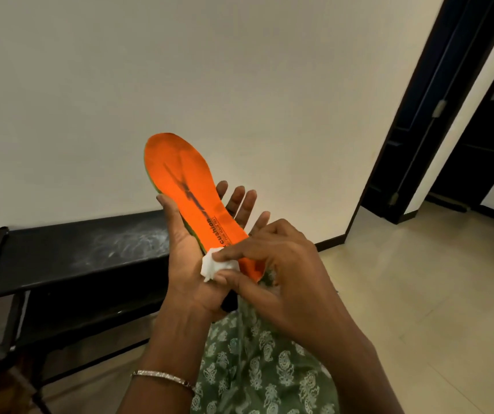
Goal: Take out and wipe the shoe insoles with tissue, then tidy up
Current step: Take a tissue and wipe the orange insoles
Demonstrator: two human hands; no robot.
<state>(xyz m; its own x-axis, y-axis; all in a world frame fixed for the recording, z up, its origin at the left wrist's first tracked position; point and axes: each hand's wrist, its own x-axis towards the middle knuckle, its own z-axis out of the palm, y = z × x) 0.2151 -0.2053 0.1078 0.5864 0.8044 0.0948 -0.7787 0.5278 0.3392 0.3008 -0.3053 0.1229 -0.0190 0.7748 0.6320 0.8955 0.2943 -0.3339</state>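
Note:
An orange insole with dark smudges, black lettering and a green underside lies across my left hand, toe end pointing up and away. The left thumb curls over its left edge and the fingertips show past its right edge. My right hand pinches a crumpled white tissue between thumb and fingers and presses it on the heel end of the insole. No shoe is in view.
A low black metal rack with a scuffed top shelf stands against the cream wall at the left. A dark door frame rises at the right. Pale floor tiles spread below. My green patterned clothing fills the lower middle.

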